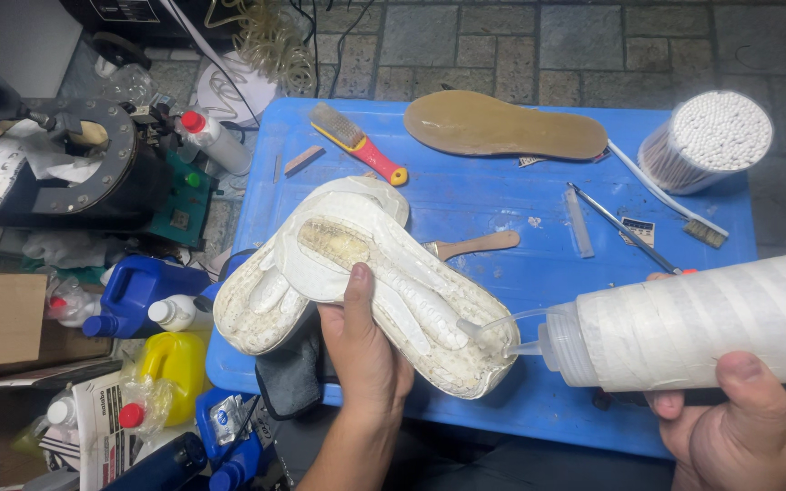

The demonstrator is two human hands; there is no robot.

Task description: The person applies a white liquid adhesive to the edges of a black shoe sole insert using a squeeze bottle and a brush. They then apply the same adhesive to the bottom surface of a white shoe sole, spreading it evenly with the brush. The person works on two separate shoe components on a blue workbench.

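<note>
My left hand grips a white shoe turned sole-up over the blue table, thumb pressed on the sole's middle. The worn white sole shows a yellowish patch near its centre. My right hand holds a large squeeze bottle wrapped in white tape, lying nearly level. Its clear thin nozzle touches the sole's edge at the right end of the shoe. A dark cloth hangs under the shoe.
On the table lie a brown insole, a red-handled brush, a wooden-handled tool, a thin metal tool, a white toothbrush and a tub of cotton swabs. Left of it stand blue and yellow jugs and a black machine.
</note>
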